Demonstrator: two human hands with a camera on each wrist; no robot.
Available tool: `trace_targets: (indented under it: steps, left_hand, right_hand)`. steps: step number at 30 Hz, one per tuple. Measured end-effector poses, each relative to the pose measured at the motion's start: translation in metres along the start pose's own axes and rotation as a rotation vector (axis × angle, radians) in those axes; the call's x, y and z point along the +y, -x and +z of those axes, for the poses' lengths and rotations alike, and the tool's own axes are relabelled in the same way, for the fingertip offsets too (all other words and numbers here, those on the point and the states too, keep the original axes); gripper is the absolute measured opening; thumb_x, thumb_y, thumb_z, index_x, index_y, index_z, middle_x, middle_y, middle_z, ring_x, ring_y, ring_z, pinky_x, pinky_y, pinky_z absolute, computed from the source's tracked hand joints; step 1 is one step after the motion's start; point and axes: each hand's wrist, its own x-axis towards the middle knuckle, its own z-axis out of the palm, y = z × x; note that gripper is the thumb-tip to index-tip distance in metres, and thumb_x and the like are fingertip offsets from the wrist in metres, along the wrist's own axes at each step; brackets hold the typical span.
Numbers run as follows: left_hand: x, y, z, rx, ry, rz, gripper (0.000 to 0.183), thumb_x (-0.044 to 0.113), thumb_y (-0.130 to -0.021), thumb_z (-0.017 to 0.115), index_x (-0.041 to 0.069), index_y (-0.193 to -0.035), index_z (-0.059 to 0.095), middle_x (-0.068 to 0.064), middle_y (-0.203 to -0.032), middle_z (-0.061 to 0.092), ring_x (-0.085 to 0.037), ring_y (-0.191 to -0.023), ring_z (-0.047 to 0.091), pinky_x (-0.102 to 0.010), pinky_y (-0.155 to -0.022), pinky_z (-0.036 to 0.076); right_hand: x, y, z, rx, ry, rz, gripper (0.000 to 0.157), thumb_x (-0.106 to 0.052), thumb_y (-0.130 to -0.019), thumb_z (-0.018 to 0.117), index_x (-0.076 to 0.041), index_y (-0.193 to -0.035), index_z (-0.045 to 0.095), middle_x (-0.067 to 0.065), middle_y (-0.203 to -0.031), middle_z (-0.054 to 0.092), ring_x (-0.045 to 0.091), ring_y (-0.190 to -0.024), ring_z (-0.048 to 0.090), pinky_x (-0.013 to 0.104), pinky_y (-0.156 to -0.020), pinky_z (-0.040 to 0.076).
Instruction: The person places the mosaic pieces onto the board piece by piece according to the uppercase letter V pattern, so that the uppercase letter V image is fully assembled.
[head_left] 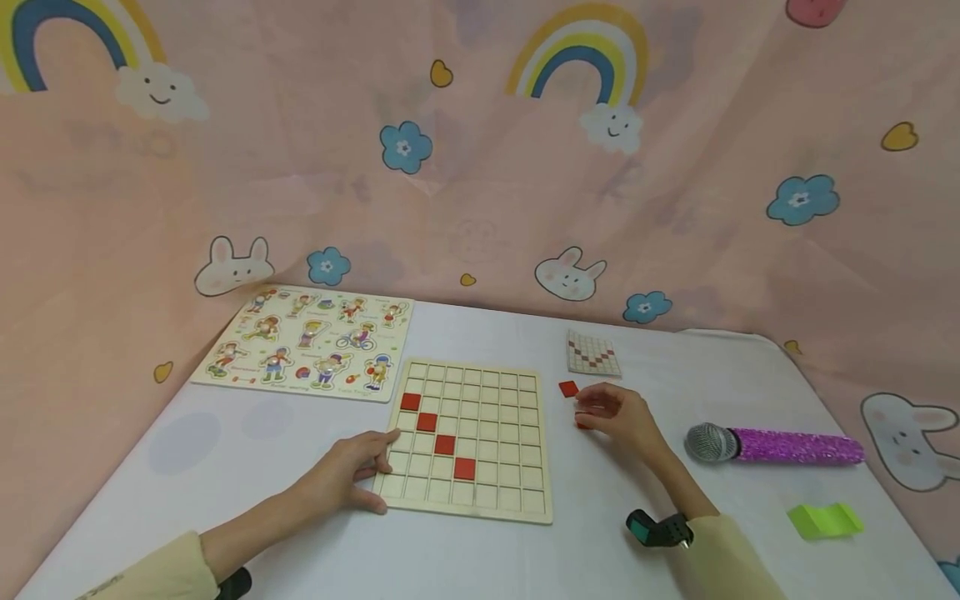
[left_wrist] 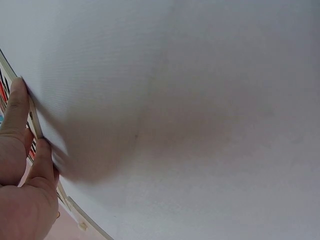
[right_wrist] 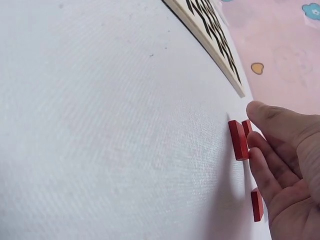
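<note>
A pale wooden grid board lies on the table. Several red square tiles sit in its cells, stepping diagonally down to the right. My left hand rests at the board's left edge; in the left wrist view, its thumb and fingertips touch the rim. To the right of the board, my right hand reaches over loose red tiles. In the right wrist view, the fingertips are right beside a red tile, thumb and fingers apart. Another red tile lies below those fingers.
A small pattern card with a red V on a grid lies behind the right hand. A picture puzzle board is at the back left. On the right lie a purple glittery microphone and a green block.
</note>
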Motion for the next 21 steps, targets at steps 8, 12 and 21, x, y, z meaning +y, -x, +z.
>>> trace_targets:
  steps: [8,12,21]
  left_hand:
    - [-0.001,0.0,-0.001,0.002,-0.005,-0.004,0.039,0.014,-0.058,0.088,0.011,-0.08,0.056,-0.025,-0.136,0.05,-0.044,-0.123,0.048,-0.049,-0.101,0.04]
    - [0.0,0.0,-0.001,0.002,0.005,0.008,0.039,0.014,-0.059,0.088,0.01,-0.08,0.055,-0.026,-0.135,0.05,-0.045,-0.122,0.048,-0.049,-0.1,0.041]
    - [0.002,0.002,-0.001,0.006,0.008,0.012,0.04,0.016,-0.058,0.088,0.01,-0.081,0.056,-0.026,-0.136,0.05,-0.046,-0.123,0.047,-0.048,-0.101,0.04]
  right_hand:
    - [0.003,0.002,0.001,-0.039,0.026,-0.045,0.033,-0.006,-0.08,0.076,0.002,-0.11,0.063,0.017,-0.104,0.068,0.029,-0.095,0.066,0.028,-0.083,0.056]
    - [0.007,0.006,0.001,-0.093,-0.017,-0.074,0.037,-0.003,-0.079,0.076,0.004,-0.112,0.062,0.018,-0.106,0.067,0.031,-0.097,0.065,0.03,-0.086,0.055]
    - [0.009,0.019,-0.001,-0.12,0.008,-0.041,0.041,-0.006,-0.076,0.079,0.002,-0.113,0.062,0.015,-0.109,0.066,0.03,-0.103,0.064,0.03,-0.089,0.053]
